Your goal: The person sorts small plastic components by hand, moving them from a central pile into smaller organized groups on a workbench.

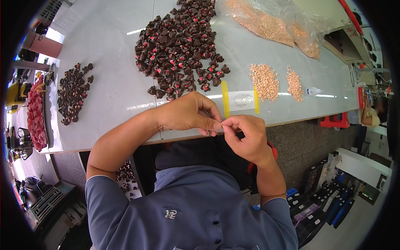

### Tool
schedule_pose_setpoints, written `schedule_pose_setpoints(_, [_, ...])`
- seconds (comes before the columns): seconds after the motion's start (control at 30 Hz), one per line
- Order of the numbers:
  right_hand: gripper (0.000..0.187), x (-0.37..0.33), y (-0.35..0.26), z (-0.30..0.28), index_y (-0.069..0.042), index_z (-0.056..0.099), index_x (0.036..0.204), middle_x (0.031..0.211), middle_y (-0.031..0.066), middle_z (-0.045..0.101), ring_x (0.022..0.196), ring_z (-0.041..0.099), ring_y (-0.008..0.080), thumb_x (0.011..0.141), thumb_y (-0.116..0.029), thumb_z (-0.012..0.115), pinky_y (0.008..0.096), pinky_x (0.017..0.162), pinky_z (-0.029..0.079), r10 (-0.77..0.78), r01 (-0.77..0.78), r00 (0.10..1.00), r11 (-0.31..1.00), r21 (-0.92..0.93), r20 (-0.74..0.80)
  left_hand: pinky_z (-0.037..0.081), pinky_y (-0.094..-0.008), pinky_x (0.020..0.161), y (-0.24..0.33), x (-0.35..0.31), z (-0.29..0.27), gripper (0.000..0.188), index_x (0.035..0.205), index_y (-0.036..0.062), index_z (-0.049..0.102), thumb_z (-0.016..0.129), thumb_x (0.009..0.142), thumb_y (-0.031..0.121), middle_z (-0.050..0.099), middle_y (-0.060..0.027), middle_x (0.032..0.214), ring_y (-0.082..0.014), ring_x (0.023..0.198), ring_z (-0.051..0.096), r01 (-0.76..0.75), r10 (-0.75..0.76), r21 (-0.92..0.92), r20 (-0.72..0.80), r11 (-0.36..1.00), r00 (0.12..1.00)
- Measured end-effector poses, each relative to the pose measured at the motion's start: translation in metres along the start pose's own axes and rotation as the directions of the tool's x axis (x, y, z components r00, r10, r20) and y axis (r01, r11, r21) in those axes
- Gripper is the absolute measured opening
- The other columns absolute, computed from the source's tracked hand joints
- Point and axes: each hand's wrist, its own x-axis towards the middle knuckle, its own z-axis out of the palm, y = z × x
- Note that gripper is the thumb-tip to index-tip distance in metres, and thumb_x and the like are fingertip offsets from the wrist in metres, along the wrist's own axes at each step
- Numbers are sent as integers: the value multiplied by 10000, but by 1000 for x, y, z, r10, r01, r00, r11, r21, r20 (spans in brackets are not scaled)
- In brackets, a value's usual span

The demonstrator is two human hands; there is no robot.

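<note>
Holding a tiny pale piece (221, 124), too small to identify, directly between fingertips of left grip (188, 111) and right grip (250, 134), with both pinched closed, apparently for fine control. Poised over the counter's (112, 104) near edge, beside a clear dish (243, 100), with dark charms (179, 46) heaped beyond, presumably for easy reach.

Two yellow tape strips (225, 99) are flanking one clear round container (243, 100); rightward of it two peach-coloured piles (264, 82) are lying, leftward two dark-brown tabletop piles (179, 50) (one far larger).
</note>
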Motion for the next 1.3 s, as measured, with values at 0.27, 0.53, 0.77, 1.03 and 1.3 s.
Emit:
schedule_pose_setpoints(0.27, [156,-1,6,-1,-19,652,899,642,47,623,487,573,150,789,62,729,271,469,409,-52,52,999,999,-14,-11,581,-260,724,-2,1,0,198,1014,-33,720,758,921,137,741,-105,913,-149,838,719,-14,14,1,9,1000,1000])
schedule_pose_setpoints(0.53, [165,6,1,-28,-27,648,890,612,34,601,492,574,162,776,65,725,297,485,421,-61,72,996,981,-182,64,580,-264,703,-3,2,1,207,1012,-38,721,761,919,143,738,-105,900,-158,827,722,-29,29,2,-16,1000,999])
schedule_pose_setpoints(0.77, [172,34,-8,-70,-58,630,883,592,36,585,491,565,224,773,25,733,345,496,416,-102,216,967,815,-537,235,580,-260,703,-5,0,-1,241,1070,-45,712,778,896,108,737,-111,927,-157,832,724,-45,45,1,-28,999,999])
schedule_pose_setpoints(1.03, [128,48,0,-72,-70,596,871,606,58,600,501,570,268,834,-32,712,389,518,434,-52,294,934,673,-679,353,586,-260,759,-10,4,-4,279,1124,-79,690,748,890,60,724,-118,959,-149,848,710,-108,107,-34,-32,994,994])
schedule_pose_setpoints(1.3, [122,47,5,-68,-68,588,883,605,72,590,543,599,289,847,-66,704,413,545,451,31,286,916,647,-707,399,590,-277,778,-12,5,-3,306,1159,-73,678,754,902,74,715,-130,1059,-171,925,719,-108,106,-34,-41,994,993])
